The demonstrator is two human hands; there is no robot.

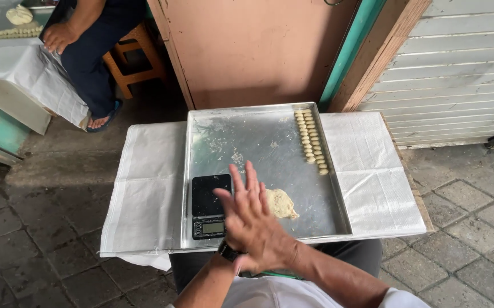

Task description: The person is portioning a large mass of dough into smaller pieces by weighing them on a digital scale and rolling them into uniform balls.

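My two hands are pressed flat together, palm to palm, over the near edge of a large metal tray (247, 131). My right hand (258, 228) lies on top with its fingers stretched out. Under it, my left hand (234, 261) is mostly hidden, with a dark watch on its wrist. Anything between the palms is hidden. A flattened lump of pale dough (281, 203) lies on the tray just right of my hands. To their left stands a small black digital scale (210, 205). Two rows of small dough pieces (311, 141) run along the tray's right side.
The tray rests on a table covered with white woven cloth (367, 171). At the top left another person sits on a wooden stool (135, 57), one hand (58, 37) on a second covered table that holds dough (18, 14). Paved ground surrounds the table, and a wall stands behind it.
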